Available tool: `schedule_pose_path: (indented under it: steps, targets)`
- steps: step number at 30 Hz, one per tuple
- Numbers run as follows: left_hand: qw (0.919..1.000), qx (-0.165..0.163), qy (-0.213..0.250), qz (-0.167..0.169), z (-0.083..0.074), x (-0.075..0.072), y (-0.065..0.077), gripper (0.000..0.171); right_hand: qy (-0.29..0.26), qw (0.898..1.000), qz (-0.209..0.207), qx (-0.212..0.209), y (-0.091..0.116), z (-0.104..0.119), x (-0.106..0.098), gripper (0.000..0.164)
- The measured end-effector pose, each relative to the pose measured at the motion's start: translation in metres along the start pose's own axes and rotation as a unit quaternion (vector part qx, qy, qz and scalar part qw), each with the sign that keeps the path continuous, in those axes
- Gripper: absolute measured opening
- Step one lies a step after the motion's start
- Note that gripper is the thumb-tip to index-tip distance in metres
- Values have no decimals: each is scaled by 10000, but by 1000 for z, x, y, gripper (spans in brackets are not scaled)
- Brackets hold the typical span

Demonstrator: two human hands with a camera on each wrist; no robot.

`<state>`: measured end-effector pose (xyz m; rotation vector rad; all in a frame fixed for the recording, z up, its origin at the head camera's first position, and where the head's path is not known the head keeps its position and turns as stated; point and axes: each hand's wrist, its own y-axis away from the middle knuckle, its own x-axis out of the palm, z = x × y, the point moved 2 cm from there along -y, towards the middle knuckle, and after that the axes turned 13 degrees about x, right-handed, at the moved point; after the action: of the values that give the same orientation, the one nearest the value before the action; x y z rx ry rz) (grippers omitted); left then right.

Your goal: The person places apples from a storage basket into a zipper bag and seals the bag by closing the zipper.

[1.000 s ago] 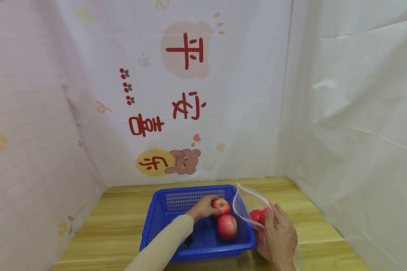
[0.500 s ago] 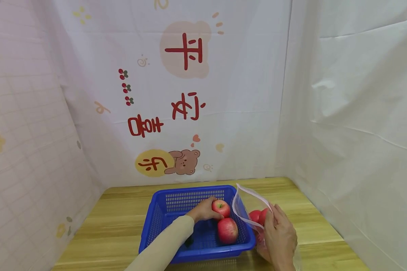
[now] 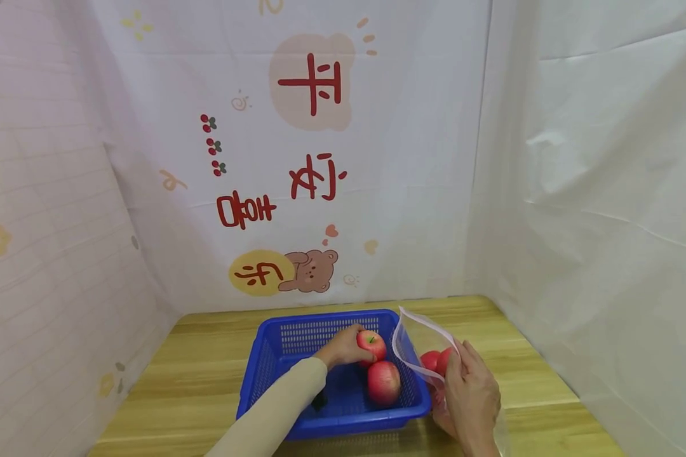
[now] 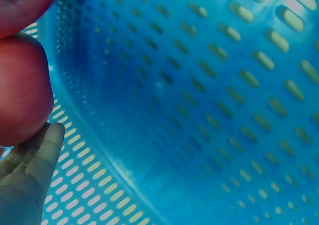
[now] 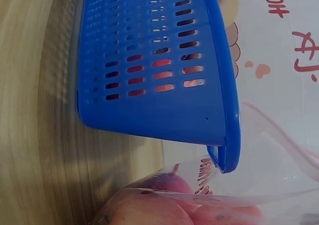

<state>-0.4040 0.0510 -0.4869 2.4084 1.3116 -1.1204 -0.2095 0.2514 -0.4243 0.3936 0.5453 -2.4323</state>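
Note:
My left hand [image 3: 343, 348] reaches into the blue plastic basket [image 3: 331, 428] and grips a red apple [image 3: 371, 343], thumb across its front. In the left wrist view the fingertips [image 4: 54, 135] lie against the apple [image 4: 22, 90]. A second apple [image 3: 384, 383] sits beside it, nearer the basket's front. My right hand [image 3: 473, 397] pinches the edge of a clear zip bag [image 3: 417, 336] just right of the basket, its mouth spread wide. Several apples [image 3: 430, 360] show inside the bag, partly hidden by that hand; the right wrist view shows apples [image 5: 149, 210] behind the clear film.
A small dark object [image 3: 319, 401] lies in the basket near the left forearm, mostly hidden. The basket stands on a wood-grain table [image 3: 206, 355]. White printed cloth [image 3: 400, 190] hangs behind and on both sides.
My left thumb has moved from below the apple up across its front. My right hand and the bag stay in place.

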Motion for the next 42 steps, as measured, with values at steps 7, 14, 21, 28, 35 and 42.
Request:
schedule_pose_path:
  steps: [7, 14, 21, 28, 35, 42]
  targets:
    - [9997, -129, 56, -193, -8, -16, 3, 76, -41, 9997, -91, -210, 0, 1, -1, 34]
    - [9993, -93, 72, -368, -16, -31, 12, 75, -27, 9998, 14, -177, 1, 1, -2, 35]
    - [9984, 69, 70, -563, -21, -44, 20, 78, -98, 9999, 53, -33, 3, 5, -5, 36]
    - [9969, 50, 246, -747, -21, -54, 26, 76, -6, 9999, 90, 70, 3, 5, -5, 37]
    - [9944, 99, 534, -901, -22, -62, 30, 72, 115, 9998, 148, 66, 3, 5, -7, 38]
    - [9911, 74, 813, -1050, -28, -69, 36, 72, 114, 9998, 155, 78, 7, 6, -8, 38]
